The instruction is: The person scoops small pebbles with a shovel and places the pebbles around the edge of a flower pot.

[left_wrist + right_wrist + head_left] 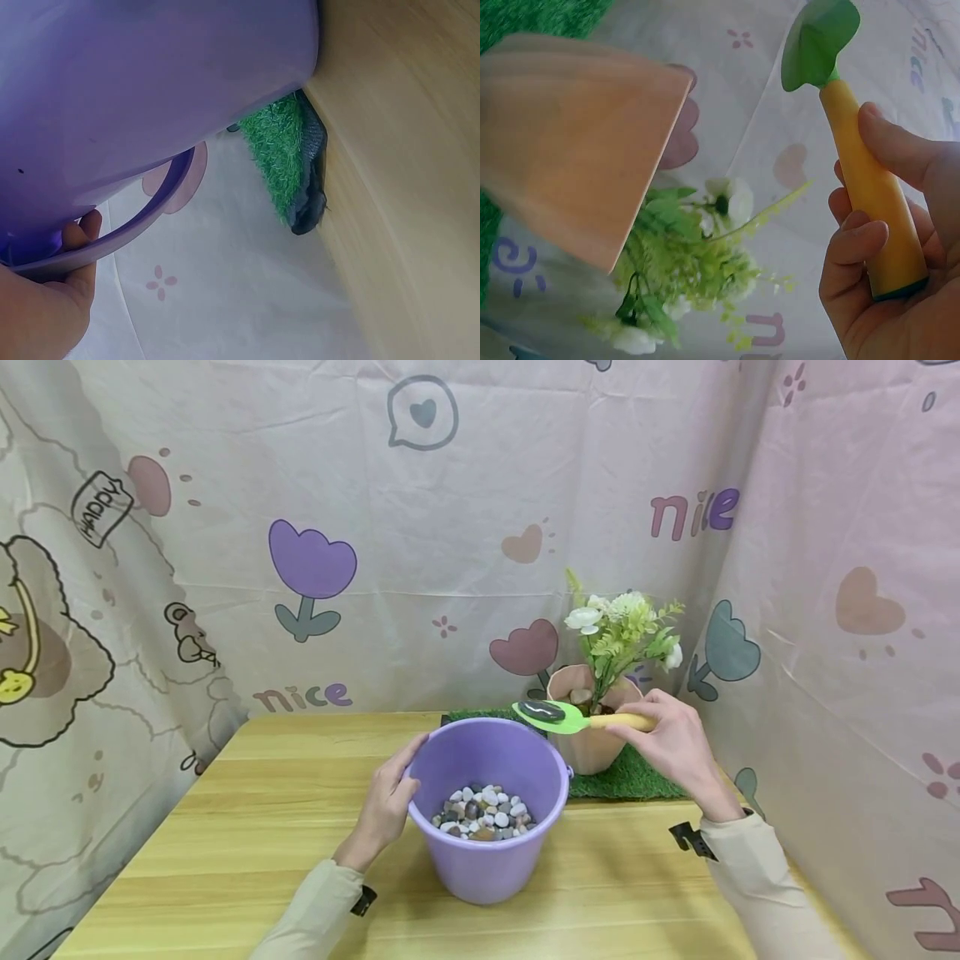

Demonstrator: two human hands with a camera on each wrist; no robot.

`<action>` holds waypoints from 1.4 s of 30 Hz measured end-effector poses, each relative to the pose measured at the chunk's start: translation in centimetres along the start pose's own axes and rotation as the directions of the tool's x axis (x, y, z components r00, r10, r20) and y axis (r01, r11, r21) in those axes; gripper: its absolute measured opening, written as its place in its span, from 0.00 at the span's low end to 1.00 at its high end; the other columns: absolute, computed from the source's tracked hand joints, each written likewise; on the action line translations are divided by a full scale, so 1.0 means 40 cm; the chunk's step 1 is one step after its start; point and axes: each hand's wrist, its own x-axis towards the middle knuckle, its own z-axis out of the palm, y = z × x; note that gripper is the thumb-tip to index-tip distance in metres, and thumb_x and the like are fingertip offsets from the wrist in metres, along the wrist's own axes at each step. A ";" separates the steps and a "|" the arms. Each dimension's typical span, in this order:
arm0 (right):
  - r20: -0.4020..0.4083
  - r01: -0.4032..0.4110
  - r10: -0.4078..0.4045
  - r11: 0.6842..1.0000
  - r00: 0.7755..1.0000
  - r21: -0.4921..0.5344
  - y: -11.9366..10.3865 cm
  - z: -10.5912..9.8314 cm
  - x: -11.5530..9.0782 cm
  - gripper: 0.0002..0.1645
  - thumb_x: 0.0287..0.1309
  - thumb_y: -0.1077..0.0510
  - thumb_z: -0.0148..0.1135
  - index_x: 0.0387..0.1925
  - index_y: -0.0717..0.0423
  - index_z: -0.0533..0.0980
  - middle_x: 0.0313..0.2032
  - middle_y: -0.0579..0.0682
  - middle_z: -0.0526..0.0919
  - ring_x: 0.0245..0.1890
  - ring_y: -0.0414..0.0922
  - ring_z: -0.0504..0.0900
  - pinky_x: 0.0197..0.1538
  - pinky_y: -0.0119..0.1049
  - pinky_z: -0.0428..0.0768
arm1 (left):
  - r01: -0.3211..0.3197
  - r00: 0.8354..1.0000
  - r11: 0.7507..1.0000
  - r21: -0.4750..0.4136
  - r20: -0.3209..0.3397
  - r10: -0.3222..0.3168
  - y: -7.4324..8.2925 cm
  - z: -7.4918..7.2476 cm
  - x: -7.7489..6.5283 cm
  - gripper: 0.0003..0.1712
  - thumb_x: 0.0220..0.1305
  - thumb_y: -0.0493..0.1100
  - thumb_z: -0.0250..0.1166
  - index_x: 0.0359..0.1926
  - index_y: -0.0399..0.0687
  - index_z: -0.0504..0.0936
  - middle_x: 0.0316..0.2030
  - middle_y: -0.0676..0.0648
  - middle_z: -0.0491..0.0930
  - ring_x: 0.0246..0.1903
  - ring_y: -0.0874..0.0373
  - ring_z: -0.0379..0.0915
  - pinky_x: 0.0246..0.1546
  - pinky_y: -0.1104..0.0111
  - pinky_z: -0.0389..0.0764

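Note:
My right hand (671, 739) grips the yellow handle of a small garden trowel (874, 195), fingers and thumb wrapped around it. On the trowel's green blade lies a dark, shiny stone (542, 711). The blade is raised over the far right rim of a purple bucket (487, 868). White, grey and brown pebbles (501, 818) cover the bucket's bottom. At the bucket's left side my left hand (386, 797) holds the rim, and the left wrist view shows its fingers around the rim and the bucket's handle (142, 217).
Behind the bucket stands a pinkish flowerpot (585, 752) with white flowers (626, 610) and some stones inside. It rests on a green artificial grass mat (637, 777). Under everything is a wooden table (300, 793), with a printed curtain (420, 527) around it.

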 end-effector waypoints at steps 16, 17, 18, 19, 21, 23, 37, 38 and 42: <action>0.017 -0.187 0.193 0.966 0.981 -0.180 0.080 0.022 0.005 0.18 0.58 0.51 0.67 0.44 0.60 0.85 0.30 0.54 0.75 0.24 0.48 0.68 0.25 0.39 0.67 | -0.006 1.000 1.000 0.008 -0.007 0.006 0.003 -0.001 -0.002 0.37 0.54 0.30 0.48 0.69 0.37 0.67 0.65 0.38 0.72 0.63 0.42 0.71 0.63 0.47 0.72; 0.024 -0.186 0.194 0.965 0.981 -0.186 0.087 0.027 0.003 0.18 0.58 0.52 0.67 0.44 0.60 0.85 0.30 0.53 0.74 0.24 0.47 0.68 0.25 0.39 0.67 | -0.005 1.000 1.000 0.009 -0.009 0.005 0.002 0.000 -0.003 0.37 0.54 0.30 0.48 0.69 0.37 0.68 0.65 0.38 0.72 0.63 0.42 0.71 0.63 0.47 0.72; 0.029 -0.180 0.189 0.964 0.982 -0.193 0.094 0.031 0.001 0.17 0.58 0.52 0.67 0.45 0.60 0.85 0.30 0.53 0.74 0.24 0.47 0.68 0.25 0.39 0.67 | -0.006 1.000 1.000 0.009 -0.008 0.006 0.003 0.001 -0.003 0.37 0.54 0.30 0.48 0.69 0.37 0.67 0.65 0.38 0.72 0.63 0.42 0.71 0.63 0.47 0.72; 0.033 -0.171 0.180 0.966 0.983 -0.196 0.099 0.035 -0.002 0.17 0.58 0.53 0.67 0.45 0.60 0.85 0.30 0.53 0.74 0.24 0.47 0.68 0.25 0.39 0.67 | -0.007 1.000 1.000 0.009 -0.007 0.007 0.002 0.001 -0.003 0.37 0.54 0.30 0.48 0.69 0.37 0.67 0.65 0.38 0.72 0.63 0.42 0.70 0.63 0.47 0.72; 0.036 -0.149 0.160 0.969 0.987 -0.199 0.109 0.040 -0.006 0.16 0.57 0.55 0.68 0.44 0.61 0.85 0.29 0.53 0.73 0.23 0.46 0.67 0.24 0.37 0.66 | -0.007 1.000 1.000 0.008 -0.002 0.008 0.003 0.002 -0.004 0.37 0.54 0.30 0.48 0.69 0.36 0.67 0.65 0.38 0.72 0.63 0.41 0.70 0.63 0.47 0.72; 0.035 -0.123 0.133 0.972 0.991 -0.201 0.115 0.044 -0.007 0.16 0.56 0.57 0.69 0.44 0.61 0.85 0.29 0.52 0.73 0.24 0.45 0.67 0.25 0.36 0.65 | -0.009 1.000 1.000 0.005 0.002 0.009 0.002 0.002 -0.004 0.37 0.54 0.30 0.48 0.69 0.35 0.67 0.66 0.37 0.71 0.63 0.41 0.70 0.63 0.47 0.72; -0.020 -0.079 0.076 0.976 0.997 -0.205 0.120 0.044 0.001 0.15 0.52 0.62 0.71 0.44 0.60 0.84 0.33 0.55 0.74 0.32 0.51 0.69 0.29 0.45 0.70 | -0.011 1.000 1.000 -0.004 -0.002 0.011 0.002 0.000 0.000 0.37 0.54 0.30 0.47 0.69 0.33 0.66 0.65 0.37 0.71 0.63 0.40 0.70 0.62 0.46 0.73; -0.026 -0.084 0.080 0.975 0.996 -0.207 0.121 0.044 0.001 0.15 0.52 0.62 0.71 0.44 0.60 0.84 0.33 0.55 0.74 0.32 0.51 0.69 0.29 0.45 0.70 | -0.010 1.000 1.000 -0.007 -0.002 0.010 0.003 0.000 -0.001 0.37 0.54 0.30 0.47 0.69 0.34 0.66 0.66 0.37 0.71 0.63 0.40 0.70 0.62 0.47 0.73; -0.043 -0.105 0.098 0.973 0.994 -0.208 0.129 0.043 0.002 0.14 0.53 0.61 0.70 0.43 0.59 0.85 0.33 0.55 0.73 0.32 0.52 0.69 0.29 0.46 0.70 | -0.006 1.000 1.000 -0.010 -0.004 0.006 0.004 0.001 -0.003 0.37 0.54 0.30 0.48 0.69 0.35 0.67 0.65 0.38 0.71 0.63 0.41 0.71 0.62 0.47 0.73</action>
